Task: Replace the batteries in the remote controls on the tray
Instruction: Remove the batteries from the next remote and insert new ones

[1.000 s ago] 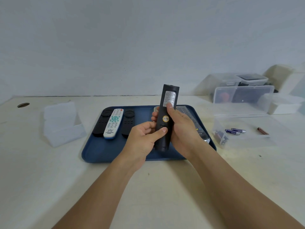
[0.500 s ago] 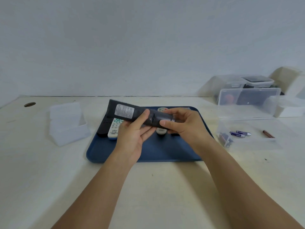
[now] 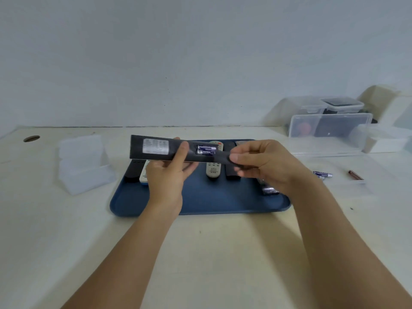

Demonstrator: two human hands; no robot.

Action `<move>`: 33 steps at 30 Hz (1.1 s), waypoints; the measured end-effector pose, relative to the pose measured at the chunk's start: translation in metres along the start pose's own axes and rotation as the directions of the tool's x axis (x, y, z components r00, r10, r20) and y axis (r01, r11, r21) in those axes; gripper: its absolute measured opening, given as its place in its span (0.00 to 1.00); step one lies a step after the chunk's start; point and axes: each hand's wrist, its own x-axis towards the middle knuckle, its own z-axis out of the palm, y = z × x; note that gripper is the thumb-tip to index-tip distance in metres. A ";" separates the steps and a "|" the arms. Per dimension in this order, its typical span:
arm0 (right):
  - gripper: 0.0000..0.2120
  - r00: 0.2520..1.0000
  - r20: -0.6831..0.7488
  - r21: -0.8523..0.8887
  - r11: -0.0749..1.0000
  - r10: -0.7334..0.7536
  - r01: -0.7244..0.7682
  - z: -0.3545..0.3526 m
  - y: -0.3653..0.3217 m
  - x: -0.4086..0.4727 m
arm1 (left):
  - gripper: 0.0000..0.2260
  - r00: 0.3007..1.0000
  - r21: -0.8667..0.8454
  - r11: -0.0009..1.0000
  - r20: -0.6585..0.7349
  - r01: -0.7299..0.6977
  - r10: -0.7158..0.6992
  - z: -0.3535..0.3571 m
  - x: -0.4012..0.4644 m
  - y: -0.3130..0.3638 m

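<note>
Above the blue tray [image 3: 200,204], a black remote [image 3: 169,151] is held level, back side up, by both hands. It is grasped near its middle by the left hand [image 3: 166,177], thumb on top just beside the open battery bay, where two batteries [image 3: 206,150] are seen. Its right end is pinched by the right hand [image 3: 265,163], together with what appears to be the loose cover; this is blurred. Beneath the fingers, a white remote [image 3: 213,170] lies on the tray. Beyond the right-hand knuckles, a loose battery [image 3: 323,174] lies on the table [image 3: 223,253].
</note>
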 end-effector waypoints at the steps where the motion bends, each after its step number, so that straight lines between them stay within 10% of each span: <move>1: 0.06 0.999 0.033 -0.105 0.994 0.043 -0.039 -0.008 -0.002 -0.002 | 0.09 0.999 -0.023 0.999 -0.008 0.032 -0.032 -0.002 0.003 0.002; 7: 0.06 0.983 0.056 -0.625 0.774 0.176 -0.103 -0.018 0.000 -0.008 | 0.06 0.985 -0.037 0.986 0.059 0.165 -0.162 -0.003 0.006 0.003; 15: 0.09 0.966 -0.018 -0.863 0.491 -0.259 0.116 -0.012 -0.004 -0.006 | 0.09 0.978 -0.049 0.985 0.139 0.166 -0.158 -0.001 0.001 0.004; 20: 0.19 0.951 -0.213 -0.221 0.959 -0.224 0.176 0.030 0.004 -0.006 | 0.18 0.960 -0.098 0.986 0.259 0.134 -0.105 0.001 -0.002 -0.003; 24: 0.16 0.948 -0.283 0.145 0.971 -0.143 0.189 0.040 0.012 0.001 | 0.26 0.898 -0.079 0.990 0.435 0.121 -0.075 0.001 -0.008 -0.002; 30: 0.12 0.965 -0.234 0.414 0.886 -0.116 0.207 0.014 0.009 0.010 | 0.51 0.507 -0.144 0.811 0.837 0.568 -0.207 -0.012 -0.008 0.020; 33: 0.11 0.973 -0.164 0.287 0.936 -0.161 0.203 0.021 0.011 0.007 | 0.41 0.553 0.034 0.789 0.695 0.614 -0.460 -0.004 -0.012 0.020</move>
